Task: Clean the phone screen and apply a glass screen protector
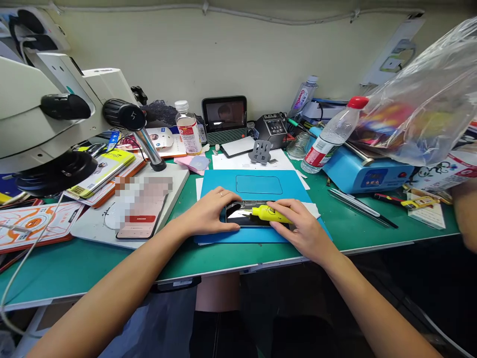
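Observation:
A dark phone-sized device, showing a bright reflective patch and dark parts, lies lengthwise on a blue work mat. Around its left end curls my left hand, thumb on the near edge and fingers at the far edge beside a small black piece. My right hand grips a yellow squeeze bottle with a thin dark tip, held on its side above the device. The tip points left, over the bright patch; whether it touches is too small to tell. My right fingers hide the bottle's rear end.
A microscope overhangs the left side, with a lit phone on its base. Behind the mat stand a grey holder and a screen. On the right are a red-capped bottle, a blue machine, tweezers and another person's arm.

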